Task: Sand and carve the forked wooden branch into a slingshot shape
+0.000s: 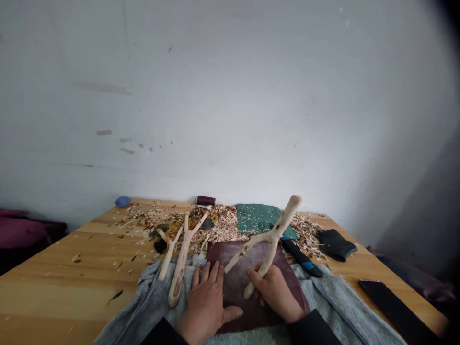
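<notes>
Slightly apart from the flat left hand, the right hand clamps a peeled forked branch over dark leather.

forked branch, partly hidden, probably held

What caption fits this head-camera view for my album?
Left hand flat on dark leather, right hand gripping a peeled forked branch.
</notes>
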